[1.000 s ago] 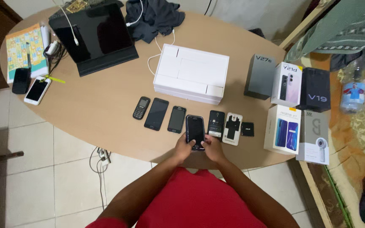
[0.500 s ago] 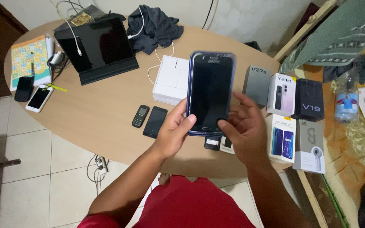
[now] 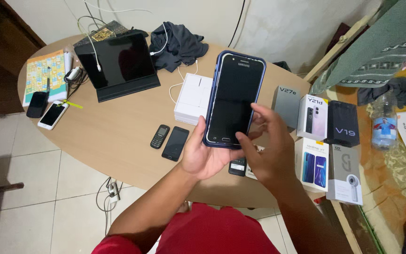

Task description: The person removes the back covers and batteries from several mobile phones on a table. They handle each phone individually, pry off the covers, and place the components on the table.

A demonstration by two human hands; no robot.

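Note:
My left hand (image 3: pixel 204 154) holds a black smartphone in a blue case (image 3: pixel 233 99) upright in front of me, screen dark and facing me. The fingers of my right hand (image 3: pixel 268 148) touch the phone's lower right edge, thumb near the bottom of the screen. Below, on the round wooden table (image 3: pixel 118 127), lie a small keypad phone (image 3: pixel 159 136) and a black smartphone (image 3: pixel 175 143). More small devices (image 3: pixel 237 166) show partly under my hands.
A white box (image 3: pixel 191 96) sits behind the held phone. Several phone boxes (image 3: pixel 327 136) stand at the right. A tablet in a black stand (image 3: pixel 116 63), dark cloth (image 3: pixel 177 44), cables, a colourful book (image 3: pixel 43 73) and two phones (image 3: pixel 52 114) occupy the far left. Tiled floor lies below.
The phone went from the table up toward the camera in both hands and now stands closer and larger. The view has shifted slightly right.

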